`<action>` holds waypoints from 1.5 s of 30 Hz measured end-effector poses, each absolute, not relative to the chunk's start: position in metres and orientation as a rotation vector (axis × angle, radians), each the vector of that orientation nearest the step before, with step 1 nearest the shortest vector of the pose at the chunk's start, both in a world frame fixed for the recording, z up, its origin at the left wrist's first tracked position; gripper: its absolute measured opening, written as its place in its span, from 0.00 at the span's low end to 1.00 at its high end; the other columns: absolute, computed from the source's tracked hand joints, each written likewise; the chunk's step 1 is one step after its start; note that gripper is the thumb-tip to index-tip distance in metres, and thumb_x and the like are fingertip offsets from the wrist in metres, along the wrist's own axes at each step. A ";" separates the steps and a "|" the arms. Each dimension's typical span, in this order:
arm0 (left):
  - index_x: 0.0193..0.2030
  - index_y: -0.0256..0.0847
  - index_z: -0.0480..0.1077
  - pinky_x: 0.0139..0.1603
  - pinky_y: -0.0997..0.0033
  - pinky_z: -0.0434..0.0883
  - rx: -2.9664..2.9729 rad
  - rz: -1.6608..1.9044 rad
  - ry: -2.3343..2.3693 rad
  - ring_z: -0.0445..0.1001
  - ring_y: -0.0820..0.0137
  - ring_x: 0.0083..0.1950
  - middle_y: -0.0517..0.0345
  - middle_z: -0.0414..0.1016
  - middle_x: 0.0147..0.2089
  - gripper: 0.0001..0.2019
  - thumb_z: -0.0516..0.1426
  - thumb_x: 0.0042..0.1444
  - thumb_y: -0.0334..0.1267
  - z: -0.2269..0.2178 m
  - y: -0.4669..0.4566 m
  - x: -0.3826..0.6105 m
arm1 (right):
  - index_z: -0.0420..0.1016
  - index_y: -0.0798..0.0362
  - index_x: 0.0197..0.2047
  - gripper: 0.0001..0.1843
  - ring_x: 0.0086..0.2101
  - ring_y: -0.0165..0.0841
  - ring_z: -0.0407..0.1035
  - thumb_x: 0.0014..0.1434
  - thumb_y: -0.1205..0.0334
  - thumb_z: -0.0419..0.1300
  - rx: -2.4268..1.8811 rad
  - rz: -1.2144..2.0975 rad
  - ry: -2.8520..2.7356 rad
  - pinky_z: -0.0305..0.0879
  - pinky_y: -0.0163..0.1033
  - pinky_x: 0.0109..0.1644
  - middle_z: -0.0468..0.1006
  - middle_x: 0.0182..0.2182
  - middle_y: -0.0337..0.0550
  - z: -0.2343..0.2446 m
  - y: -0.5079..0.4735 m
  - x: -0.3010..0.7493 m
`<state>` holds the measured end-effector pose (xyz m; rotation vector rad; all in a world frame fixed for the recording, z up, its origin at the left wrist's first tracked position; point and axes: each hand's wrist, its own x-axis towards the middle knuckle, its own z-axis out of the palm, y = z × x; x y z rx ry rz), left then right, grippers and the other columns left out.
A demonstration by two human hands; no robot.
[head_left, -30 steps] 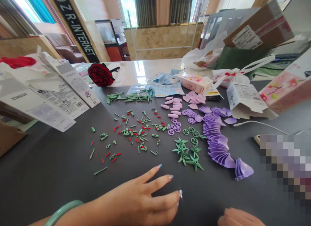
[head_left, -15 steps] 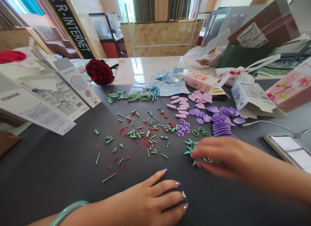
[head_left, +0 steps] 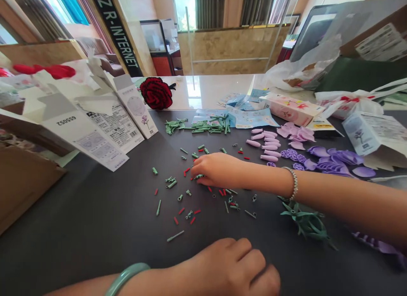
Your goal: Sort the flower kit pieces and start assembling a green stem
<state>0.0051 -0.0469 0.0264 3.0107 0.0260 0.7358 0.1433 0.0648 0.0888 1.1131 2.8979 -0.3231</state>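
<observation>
Head view shows the right hand (head_left: 211,169) among small green pieces (head_left: 172,184) on the dark counter (head_left: 104,219); whether it grips one, I cannot tell. The left hand (head_left: 240,266) is curled, its fingertips hidden.

1. Looks like an office, perhaps its reception counter.
2. Shown by a slanting black sign (head_left: 118,38) with white capitals including "R-INTERNET".
3. Also suggested by a tan, marble-patterned desk front (head_left: 232,48) behind slim metal bars (head_left: 190,41), a padded pinkish-brown armchair (head_left: 97,49), and long dark grey curtains (head_left: 210,12) beside a bright window (head_left: 183,12).
</observation>
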 end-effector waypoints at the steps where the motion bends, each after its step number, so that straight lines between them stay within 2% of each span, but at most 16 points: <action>1: 0.41 0.35 0.68 0.19 0.70 0.60 3.026 0.733 0.053 0.62 0.70 0.26 0.62 0.63 0.28 0.03 0.54 0.66 0.31 0.022 -0.047 0.005 | 0.80 0.57 0.49 0.11 0.48 0.43 0.75 0.66 0.71 0.59 1.091 -0.284 2.885 0.67 0.41 0.42 0.82 0.47 0.51 0.088 0.068 0.135; 5: 0.42 0.36 0.67 0.18 0.71 0.57 3.081 0.728 0.058 0.62 0.71 0.25 0.63 0.62 0.27 0.02 0.54 0.66 0.32 0.011 -0.049 0.005 | 0.82 0.61 0.39 0.08 0.42 0.44 0.76 0.62 0.75 0.60 1.017 -0.254 2.811 0.64 0.41 0.38 0.83 0.40 0.55 0.084 0.081 0.115; 8: 0.44 0.36 0.67 0.19 0.71 0.57 3.090 0.746 0.057 0.63 0.72 0.26 0.64 0.62 0.28 0.05 0.54 0.69 0.35 0.009 -0.051 0.002 | 0.81 0.60 0.36 0.08 0.38 0.37 0.75 0.61 0.77 0.60 0.952 -0.364 2.824 0.63 0.38 0.38 0.83 0.38 0.51 0.078 0.089 0.113; 12: 0.47 0.36 0.67 0.20 0.70 0.56 3.072 0.716 0.070 0.63 0.72 0.26 0.64 0.63 0.29 0.06 0.54 0.69 0.36 0.006 -0.055 0.000 | 0.78 0.60 0.40 0.10 0.39 0.30 0.72 0.63 0.79 0.57 0.935 -0.462 2.875 0.63 0.35 0.43 0.82 0.39 0.45 0.076 0.102 0.119; 17: 0.47 0.37 0.67 0.20 0.70 0.57 3.033 0.711 0.093 0.64 0.71 0.27 0.64 0.63 0.30 0.06 0.55 0.68 0.36 0.008 -0.055 0.000 | 0.76 0.62 0.43 0.10 0.36 0.30 0.69 0.62 0.79 0.56 1.098 -0.469 2.982 0.61 0.35 0.42 0.79 0.38 0.46 0.079 0.116 0.119; 23: 0.50 0.41 0.69 0.19 0.71 0.56 3.074 0.623 0.048 0.66 0.74 0.27 0.63 0.64 0.34 0.07 0.52 0.71 0.38 0.010 -0.060 -0.004 | 0.78 0.60 0.41 0.12 0.34 0.31 0.67 0.61 0.80 0.55 0.906 -0.398 2.888 0.58 0.36 0.37 0.79 0.37 0.46 0.069 0.120 0.113; 26: 0.51 0.44 0.70 0.17 0.71 0.55 3.068 0.558 -0.004 0.66 0.74 0.26 0.62 0.67 0.37 0.10 0.52 0.71 0.43 0.008 -0.063 -0.005 | 0.79 0.60 0.43 0.11 0.35 0.32 0.68 0.63 0.77 0.56 0.894 -0.393 2.876 0.59 0.37 0.37 0.79 0.39 0.49 0.068 0.121 0.112; 28: 0.52 0.44 0.70 0.16 0.71 0.55 3.044 0.564 -0.018 0.66 0.74 0.26 0.61 0.68 0.37 0.10 0.52 0.70 0.43 0.007 -0.064 -0.006 | 0.79 0.60 0.44 0.11 0.36 0.33 0.68 0.63 0.76 0.56 0.893 -0.388 2.873 0.60 0.38 0.38 0.79 0.39 0.49 0.072 0.123 0.111; 32: 0.52 0.43 0.71 0.16 0.70 0.57 2.993 0.573 0.009 0.66 0.72 0.27 0.60 0.68 0.38 0.12 0.52 0.70 0.44 0.011 -0.062 -0.008 | 0.79 0.64 0.45 0.12 0.33 0.31 0.66 0.60 0.78 0.59 0.841 -0.376 2.905 0.61 0.38 0.41 0.79 0.34 0.46 0.087 0.124 0.107; 35: 0.54 0.42 0.71 0.16 0.70 0.57 2.965 0.535 -0.020 0.65 0.71 0.28 0.59 0.68 0.40 0.13 0.52 0.70 0.43 0.015 -0.061 -0.009 | 0.79 0.63 0.45 0.12 0.31 0.29 0.65 0.58 0.78 0.60 0.796 -0.387 2.916 0.60 0.37 0.40 0.79 0.32 0.44 0.095 0.122 0.101; 38: 0.53 0.40 0.72 0.17 0.69 0.58 2.921 0.543 -0.007 0.64 0.70 0.29 0.59 0.69 0.40 0.12 0.55 0.68 0.41 0.016 -0.060 -0.010 | 0.81 0.61 0.43 0.13 0.32 0.30 0.66 0.58 0.79 0.59 0.741 -0.348 2.861 0.59 0.37 0.37 0.80 0.35 0.45 0.094 0.121 0.096; 41: 0.54 0.39 0.71 0.17 0.68 0.58 2.868 0.560 0.003 0.63 0.68 0.29 0.60 0.69 0.40 0.12 0.55 0.68 0.42 0.013 -0.060 -0.010 | 0.81 0.60 0.46 0.14 0.33 0.31 0.69 0.60 0.77 0.59 0.724 -0.363 2.807 0.60 0.37 0.37 0.81 0.40 0.48 0.088 0.120 0.094; 45: 0.55 0.39 0.70 0.16 0.68 0.57 2.819 0.587 -0.001 0.62 0.68 0.28 0.60 0.70 0.39 0.11 0.54 0.68 0.38 0.009 -0.061 -0.009 | 0.81 0.61 0.47 0.14 0.34 0.32 0.70 0.62 0.77 0.57 0.715 -0.363 2.802 0.61 0.38 0.39 0.81 0.40 0.49 0.085 0.118 0.095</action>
